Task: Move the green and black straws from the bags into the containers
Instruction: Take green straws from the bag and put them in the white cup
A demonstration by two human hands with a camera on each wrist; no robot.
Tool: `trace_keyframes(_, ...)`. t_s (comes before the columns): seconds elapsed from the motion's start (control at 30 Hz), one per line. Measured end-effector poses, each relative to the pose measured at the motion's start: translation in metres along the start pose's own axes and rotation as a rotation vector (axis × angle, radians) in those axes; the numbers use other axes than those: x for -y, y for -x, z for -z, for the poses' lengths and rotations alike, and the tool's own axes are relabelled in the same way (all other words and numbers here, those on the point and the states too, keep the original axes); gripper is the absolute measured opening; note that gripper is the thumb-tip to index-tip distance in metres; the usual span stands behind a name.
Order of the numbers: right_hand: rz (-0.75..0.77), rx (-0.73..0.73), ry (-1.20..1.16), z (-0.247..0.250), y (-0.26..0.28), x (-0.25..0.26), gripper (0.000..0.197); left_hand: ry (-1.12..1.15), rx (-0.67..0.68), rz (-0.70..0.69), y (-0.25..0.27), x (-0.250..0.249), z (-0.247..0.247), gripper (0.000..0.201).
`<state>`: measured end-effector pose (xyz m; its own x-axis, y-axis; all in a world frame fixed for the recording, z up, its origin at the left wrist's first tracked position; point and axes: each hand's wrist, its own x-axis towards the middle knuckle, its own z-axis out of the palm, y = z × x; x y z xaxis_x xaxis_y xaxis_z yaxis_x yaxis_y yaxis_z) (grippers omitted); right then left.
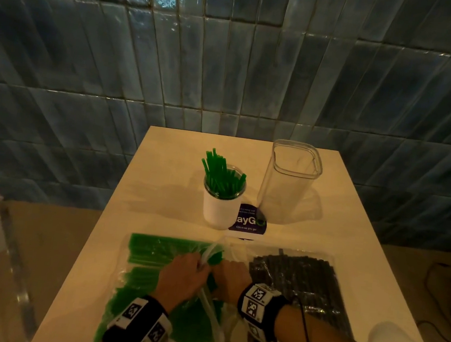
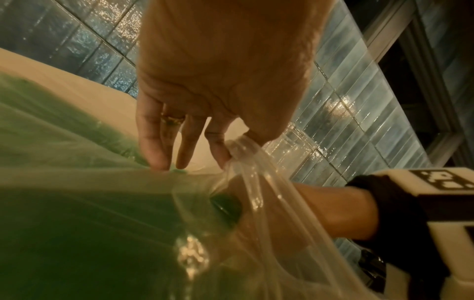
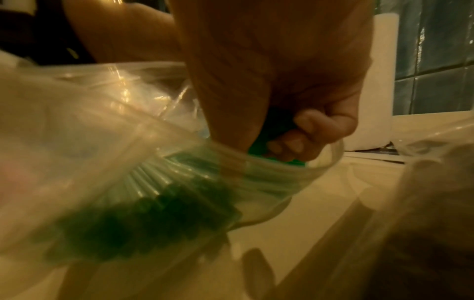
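Note:
A clear bag of green straws (image 1: 155, 249) lies at the near left of the table, and a bag of black straws (image 1: 302, 279) lies to its right. My left hand (image 1: 182, 275) pinches the green bag's open edge (image 2: 238, 150) between thumb and index finger and holds it up. My right hand (image 1: 231, 277) reaches into that opening, its fingers (image 3: 305, 134) curled round green straws (image 3: 259, 151). A white cup (image 1: 220, 209) behind the bags holds several green straws (image 1: 218, 173). To the cup's right stands an empty clear container (image 1: 290, 183).
A dark round sticker (image 1: 249, 220) lies on the pale table (image 1: 163, 164) between cup and container. A blue tiled wall rises behind the table. A cable (image 1: 310, 333) runs from my right wristband. The floor shows on both sides of the table.

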<state>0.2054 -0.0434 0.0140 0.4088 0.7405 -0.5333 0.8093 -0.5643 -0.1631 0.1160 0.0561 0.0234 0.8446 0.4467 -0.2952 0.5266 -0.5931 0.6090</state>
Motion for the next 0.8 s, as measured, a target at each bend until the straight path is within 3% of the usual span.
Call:
trace_keyframes(0.13, 0.006, -0.033, 0.049, -0.001, 0.003, -0.003, 0.029, 0.033, 0.025, 0.002, -0.001, 0.002, -0.002, 0.022)
trace_keyframes(0.33, 0.047, -0.083, 0.078, -0.004, 0.012, -0.014, 0.054, 0.019, 0.000, 0.000, -0.006, 0.012, -0.006, 0.023)
trace_keyframes(0.5, 0.025, -0.068, 0.104, 0.004, 0.039, -0.040, 0.036, -0.001, -0.080, -0.033, -0.007, 0.015, -0.011, 0.018)
trace_keyframes(0.8, -0.167, -0.070, 0.133, 0.028, 0.094, -0.110, 0.036, -0.056, 0.076, -0.077, -0.010, 0.018, -0.019, 0.021)
